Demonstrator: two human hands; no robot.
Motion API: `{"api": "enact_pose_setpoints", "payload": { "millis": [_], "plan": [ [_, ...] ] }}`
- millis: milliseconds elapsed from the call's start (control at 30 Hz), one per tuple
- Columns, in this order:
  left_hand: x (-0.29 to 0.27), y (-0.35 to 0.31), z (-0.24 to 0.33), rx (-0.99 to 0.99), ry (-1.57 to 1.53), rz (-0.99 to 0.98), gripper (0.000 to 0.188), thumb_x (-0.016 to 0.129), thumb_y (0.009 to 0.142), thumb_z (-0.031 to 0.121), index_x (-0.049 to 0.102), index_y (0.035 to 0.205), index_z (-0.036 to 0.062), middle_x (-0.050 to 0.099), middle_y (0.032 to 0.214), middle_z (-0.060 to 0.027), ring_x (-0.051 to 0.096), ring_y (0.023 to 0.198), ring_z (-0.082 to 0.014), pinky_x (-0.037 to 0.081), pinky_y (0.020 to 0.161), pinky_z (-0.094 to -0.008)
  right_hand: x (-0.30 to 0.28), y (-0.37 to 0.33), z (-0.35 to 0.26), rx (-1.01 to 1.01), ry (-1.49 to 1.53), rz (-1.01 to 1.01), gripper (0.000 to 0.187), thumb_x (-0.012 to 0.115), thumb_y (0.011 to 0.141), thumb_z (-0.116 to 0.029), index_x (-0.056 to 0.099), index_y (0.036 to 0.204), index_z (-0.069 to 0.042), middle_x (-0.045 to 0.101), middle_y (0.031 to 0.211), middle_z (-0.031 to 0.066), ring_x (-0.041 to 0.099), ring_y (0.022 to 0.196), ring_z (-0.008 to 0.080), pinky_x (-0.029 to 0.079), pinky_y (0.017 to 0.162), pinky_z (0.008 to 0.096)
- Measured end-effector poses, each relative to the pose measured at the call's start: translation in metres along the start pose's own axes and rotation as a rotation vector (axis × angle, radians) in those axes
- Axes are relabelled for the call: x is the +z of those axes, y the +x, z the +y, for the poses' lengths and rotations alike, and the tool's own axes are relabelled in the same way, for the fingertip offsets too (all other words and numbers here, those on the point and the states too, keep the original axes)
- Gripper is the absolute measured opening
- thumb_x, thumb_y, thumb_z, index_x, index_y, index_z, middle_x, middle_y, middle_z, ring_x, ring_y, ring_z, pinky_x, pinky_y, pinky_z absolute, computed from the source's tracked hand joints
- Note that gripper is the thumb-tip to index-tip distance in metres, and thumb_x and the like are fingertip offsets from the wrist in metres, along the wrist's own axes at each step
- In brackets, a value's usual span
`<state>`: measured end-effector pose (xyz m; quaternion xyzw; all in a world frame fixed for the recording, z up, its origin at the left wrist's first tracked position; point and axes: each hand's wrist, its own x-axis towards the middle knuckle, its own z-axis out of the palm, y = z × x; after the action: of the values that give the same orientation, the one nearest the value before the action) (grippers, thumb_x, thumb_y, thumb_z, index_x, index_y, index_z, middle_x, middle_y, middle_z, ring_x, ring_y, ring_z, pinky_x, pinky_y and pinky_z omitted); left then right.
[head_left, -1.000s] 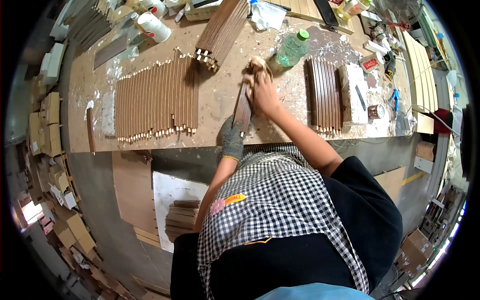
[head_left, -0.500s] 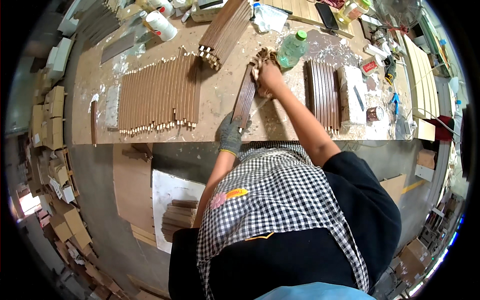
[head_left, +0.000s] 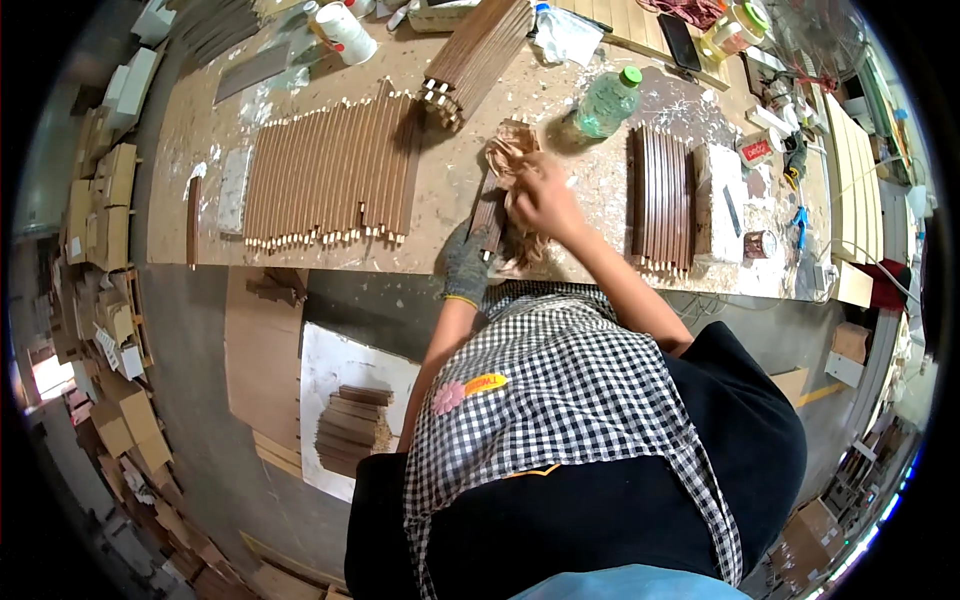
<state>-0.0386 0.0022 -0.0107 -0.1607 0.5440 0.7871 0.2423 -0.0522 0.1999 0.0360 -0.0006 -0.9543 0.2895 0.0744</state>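
Note:
My left hand (head_left: 465, 266), in a grey work glove, is closed around the near end of a few dark brown wooden strips (head_left: 488, 214) lying on the table. Over the middle of these strips, my bare right hand (head_left: 546, 196) presses a crumpled brown rag (head_left: 511, 147). Part of the rag hangs below the palm, toward the table's front edge. The strips' far tip shows just beyond the cloth. Left of them lies a wide row of brown wooden strips (head_left: 330, 170) with pale ends. A smaller dark row (head_left: 662, 200) is to the right.
A stacked bundle of strips (head_left: 478, 60) lies at the back middle. Near the rag stands a green plastic bottle (head_left: 607, 104). A white block (head_left: 716, 205), a small tin (head_left: 760, 244) and a phone (head_left: 679, 42) are on the right. A white cup (head_left: 346, 35) stands back left.
My right hand has drawn the rag toward me along the strips, from their far end to their middle. My left hand keeps its hold. The whole view has shifted slightly.

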Motion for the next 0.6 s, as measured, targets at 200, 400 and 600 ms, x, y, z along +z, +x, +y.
{"api": "enact_pose_setpoints", "payload": {
  "millis": [200, 400, 600],
  "plan": [
    [0.015, -0.013, 0.023, -0.072, 0.033, 0.064, 0.031, 0.058, 0.095, 0.007, 0.06, 0.123, -0.0045, 0.065, 0.107, -0.0095, 0.063, 0.085, -0.0173, 0.054, 0.071, -0.0279, 0.038, 0.026, 0.03, -0.13, -0.172, -0.037, 0.052, 0.046, 0.102, -0.024, 0.038, 0.149, -0.005, 0.031, 0.159, 0.0115, 0.027, 0.147, 0.0307, 0.02, 0.121, 0.042],
    [0.011, -0.009, 0.012, -0.017, -0.007, 0.046, 0.032, 0.057, 0.094, 0.005, 0.059, 0.124, -0.006, 0.065, 0.107, -0.0105, 0.064, 0.088, -0.018, 0.055, 0.073, -0.0293, 0.055, 0.051, 0.05, -0.218, -0.352, -0.132, 0.053, 0.057, 0.096, -0.023, 0.045, 0.145, -0.004, 0.037, 0.156, 0.0121, 0.034, 0.144, 0.03, 0.024, 0.121, 0.0425],
    [0.011, -0.012, 0.012, -0.009, -0.011, 0.036, 0.034, 0.057, 0.093, 0.004, 0.058, 0.125, -0.0074, 0.064, 0.105, -0.0119, 0.064, 0.087, -0.0214, 0.057, 0.073, -0.0327, 0.042, 0.07, 0.053, -0.073, -0.164, -0.21, 0.071, 0.056, 0.08, 0.004, 0.044, 0.148, -0.014, 0.038, 0.156, 0.0041, 0.045, 0.136, 0.0243, 0.05, 0.101, 0.0429]
  ]
}}
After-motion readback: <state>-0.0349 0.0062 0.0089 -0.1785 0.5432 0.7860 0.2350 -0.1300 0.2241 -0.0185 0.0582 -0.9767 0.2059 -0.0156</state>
